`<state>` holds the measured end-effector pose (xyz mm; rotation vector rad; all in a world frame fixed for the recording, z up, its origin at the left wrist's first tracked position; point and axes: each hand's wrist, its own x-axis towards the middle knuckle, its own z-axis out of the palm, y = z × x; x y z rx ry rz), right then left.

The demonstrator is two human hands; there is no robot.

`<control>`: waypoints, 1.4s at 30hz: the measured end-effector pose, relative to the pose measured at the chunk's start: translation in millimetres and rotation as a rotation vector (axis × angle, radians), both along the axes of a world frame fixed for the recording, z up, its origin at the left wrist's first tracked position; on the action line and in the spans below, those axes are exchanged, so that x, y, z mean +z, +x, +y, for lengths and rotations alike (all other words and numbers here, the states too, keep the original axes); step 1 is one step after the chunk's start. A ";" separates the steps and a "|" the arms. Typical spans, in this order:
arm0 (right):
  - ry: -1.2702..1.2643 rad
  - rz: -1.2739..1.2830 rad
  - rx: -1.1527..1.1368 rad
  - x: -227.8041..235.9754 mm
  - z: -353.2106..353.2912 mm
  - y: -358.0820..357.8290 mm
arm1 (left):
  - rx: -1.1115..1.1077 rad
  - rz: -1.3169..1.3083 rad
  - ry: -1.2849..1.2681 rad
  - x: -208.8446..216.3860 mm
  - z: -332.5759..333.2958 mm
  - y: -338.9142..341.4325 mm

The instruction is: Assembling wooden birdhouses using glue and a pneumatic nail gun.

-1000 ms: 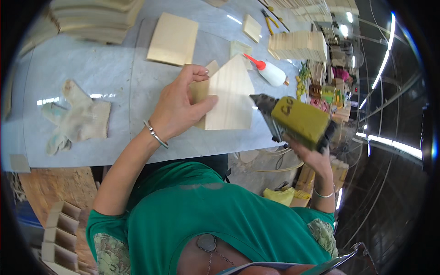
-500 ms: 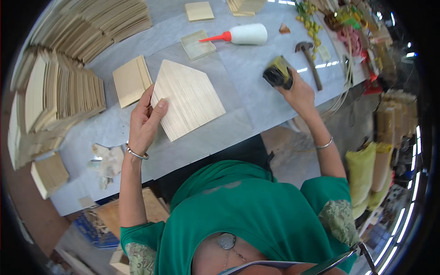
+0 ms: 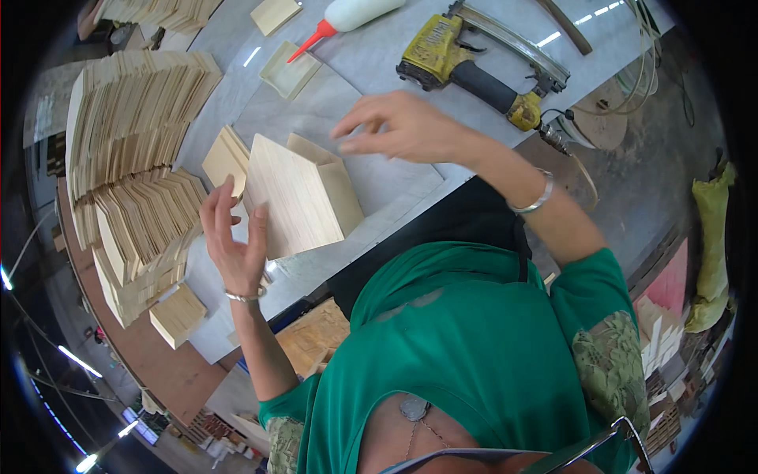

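Note:
A small house-shaped wooden box (image 3: 292,205) stands on the table in front of me, its pale pointed panel facing me and side walls showing at its right. At the box's left edge is my left hand (image 3: 237,245), fingers spread and thumb beside the panel; whether it touches is hard to tell. My right hand (image 3: 407,130) hovers above and right of the box, fingers apart and holding nothing. Beyond it a yellow and black nail gun (image 3: 474,67) lies on the table with its hose attached. Two thin wooden boards (image 3: 225,162) lie partly behind the box.
Tall stacks of cut wooden panels (image 3: 142,110) line the left side. Farther back are a shallow dish (image 3: 290,71), a white glue bottle (image 3: 355,12) with a red nozzle and a square board (image 3: 275,16). A wooden block (image 3: 178,316) sits at the near left edge.
My right hand has let go of the nail gun, now on the table, and moved left toward the box. My left hand's fingers have opened from the panel. The view has turned.

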<state>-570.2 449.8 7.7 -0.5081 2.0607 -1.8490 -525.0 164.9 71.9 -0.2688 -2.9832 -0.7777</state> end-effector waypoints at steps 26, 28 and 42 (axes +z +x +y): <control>-0.477 -0.089 0.026 -42.1 -50.6 5.8 | -0.214 0.263 -0.285 -10.3 72.8 42.3; -0.457 -0.166 0.029 -39.4 -47.2 7.2 | -0.217 0.266 -0.275 -12.9 72.2 42.2; 1.229 0.413 -0.408 -6.8 94.6 29.2 | -0.165 0.344 -0.165 -15.1 64.1 40.7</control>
